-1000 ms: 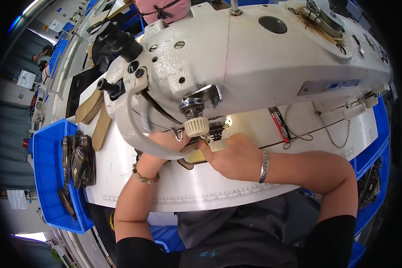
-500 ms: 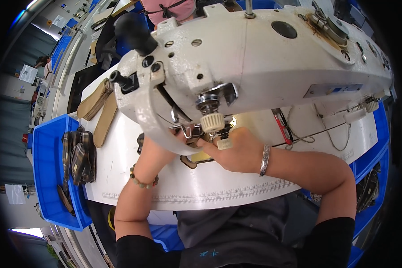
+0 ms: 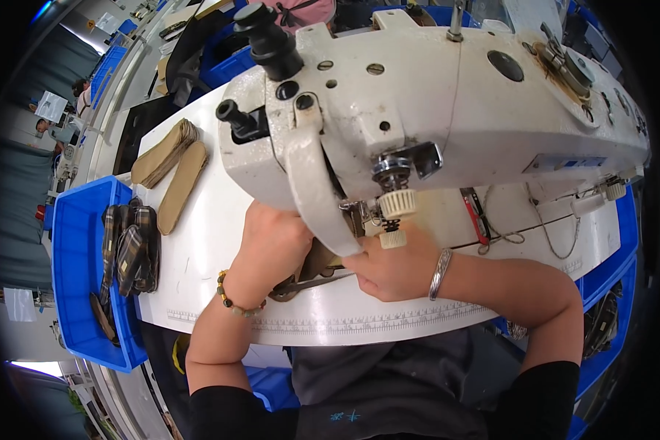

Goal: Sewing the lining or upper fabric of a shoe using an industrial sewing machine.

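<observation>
Under the head of a white sewing machine (image 3: 447, 95), both my hands grip a tan and brown fabric piece (image 3: 319, 262), one edge of which curls toward the table's front. My left hand (image 3: 275, 240) is closed over the piece's left side, knuckles up, fingertips tucked out of sight. On the other side, my right hand (image 3: 392, 268) pinches it close to the needle area, its fingers partly covered by the machine's curved guard (image 3: 312, 183) and tension knobs (image 3: 397, 202). The needle itself is hidden.
Tan sole-shaped pieces (image 3: 182, 187) lie at the table's back left. A blue bin (image 3: 84, 323) at left holds folded plaid pieces (image 3: 130, 246). Red-handled snips (image 3: 477, 216) and cord (image 3: 513, 236) rest right of the machine. A printed ruler (image 3: 330, 324) runs along the front edge.
My view has shifted, so the machine appears farther right. My left hand has turned over the piece, knuckles now up, and the piece's curled edge has come nearer the table's front.
</observation>
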Available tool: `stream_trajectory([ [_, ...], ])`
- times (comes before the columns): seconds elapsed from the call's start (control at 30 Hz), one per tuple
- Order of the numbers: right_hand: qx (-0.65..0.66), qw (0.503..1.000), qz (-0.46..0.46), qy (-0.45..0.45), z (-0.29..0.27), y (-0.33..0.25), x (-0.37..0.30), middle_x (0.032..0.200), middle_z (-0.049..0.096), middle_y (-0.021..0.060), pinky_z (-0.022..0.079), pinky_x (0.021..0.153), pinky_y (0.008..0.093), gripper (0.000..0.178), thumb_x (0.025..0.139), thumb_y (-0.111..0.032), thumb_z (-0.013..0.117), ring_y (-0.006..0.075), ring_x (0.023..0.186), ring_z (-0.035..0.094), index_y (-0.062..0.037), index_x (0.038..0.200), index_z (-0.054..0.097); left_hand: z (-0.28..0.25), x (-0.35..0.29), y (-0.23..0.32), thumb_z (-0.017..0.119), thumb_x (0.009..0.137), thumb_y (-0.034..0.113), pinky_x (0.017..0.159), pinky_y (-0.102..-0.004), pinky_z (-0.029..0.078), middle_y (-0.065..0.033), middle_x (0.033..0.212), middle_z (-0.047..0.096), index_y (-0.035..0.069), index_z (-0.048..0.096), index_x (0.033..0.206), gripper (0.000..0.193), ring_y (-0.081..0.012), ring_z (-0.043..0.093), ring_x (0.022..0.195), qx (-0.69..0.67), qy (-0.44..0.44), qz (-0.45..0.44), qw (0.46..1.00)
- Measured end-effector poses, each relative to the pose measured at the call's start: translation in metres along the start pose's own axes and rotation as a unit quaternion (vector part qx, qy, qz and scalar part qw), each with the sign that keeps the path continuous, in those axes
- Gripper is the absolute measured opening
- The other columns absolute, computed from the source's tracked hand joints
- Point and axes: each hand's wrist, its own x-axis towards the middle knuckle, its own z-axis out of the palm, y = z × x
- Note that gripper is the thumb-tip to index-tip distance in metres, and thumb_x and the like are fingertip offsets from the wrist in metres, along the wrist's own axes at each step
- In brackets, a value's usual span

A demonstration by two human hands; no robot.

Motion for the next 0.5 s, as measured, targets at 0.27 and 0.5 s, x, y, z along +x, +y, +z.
stream_trajectory([
  [0.27, -0.125, 0.964, -0.089, 0.218, -0.002, 0.001, 0.0, 0.086, 0.062, 0.0008, 0.044, 0.047, 0.0278, 0.011, 0.075, -0.018, 0.063, 0.0141, 0.055, 0.057, -0.0136, 0.085, 0.064, -0.012, 0.007, 0.026, 0.071, 0.066, 0.005, 0.062, -0.0374, 0.051, -0.0044, 0.082, 0.066, 0.01, 0.069, 0.084, 0.019, -0.0239, 0.065, 0.074, -0.003, -0.044, -0.041, 0.998],
  [0.5, -0.149, 0.956, -0.128, 0.22, 0.0, -0.003, -0.005, 0.087, 0.061, 0.0006, 0.043, 0.047, 0.0244, 0.017, 0.075, -0.018, 0.063, 0.0098, 0.054, 0.055, -0.0119, 0.091, 0.068, -0.009, 0.001, 0.015, 0.077, 0.066, 0.014, 0.058, -0.0351, 0.048, -0.0021, 0.081, 0.059, 0.012, 0.076, 0.094, 0.028, -0.0214, 0.064, 0.072, 0.043, -0.047, 0.055, 0.996],
])
